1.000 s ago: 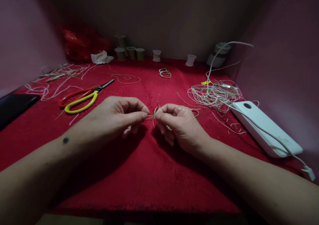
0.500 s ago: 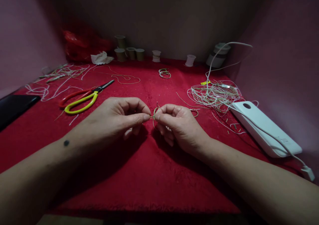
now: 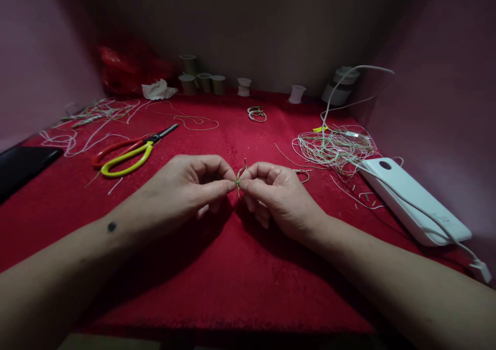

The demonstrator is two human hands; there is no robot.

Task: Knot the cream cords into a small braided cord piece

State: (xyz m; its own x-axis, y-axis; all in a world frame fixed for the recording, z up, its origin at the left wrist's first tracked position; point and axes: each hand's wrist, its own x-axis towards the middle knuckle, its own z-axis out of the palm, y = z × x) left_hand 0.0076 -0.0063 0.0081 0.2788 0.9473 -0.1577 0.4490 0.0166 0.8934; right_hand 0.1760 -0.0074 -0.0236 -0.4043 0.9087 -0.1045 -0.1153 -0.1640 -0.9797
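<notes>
Thumb and forefinger of my left hand [image 3: 203, 182] pinch one side of a small green knotted cord [image 3: 238, 182]. My right hand [image 3: 269, 187] grips the other side, its fingertips almost touching the left ones. A thin loop and loose ends of the cord stick up and hang down between the fingertips; the rest is hidden by the fingers. Another cord piece [image 3: 304, 174] shows just behind my right hand. Farther back on the red cloth [image 3: 232, 277] lies a finished-looking braided cord ring [image 3: 256, 114].
Scissors [image 3: 132, 158] with red and yellow handles lie left, near a dark phone [image 3: 31, 166] and tangled cords [image 3: 104, 112]. At right are a cord heap [image 3: 329, 146] and a white power bank [image 3: 414, 200] with a cable. Several spools [image 3: 218, 85] and a bottle [image 3: 340, 86] stand behind.
My left hand has shifted slightly right and closer to my right fingertips, now pinching right at the green knot. My right hand has hardly moved.
</notes>
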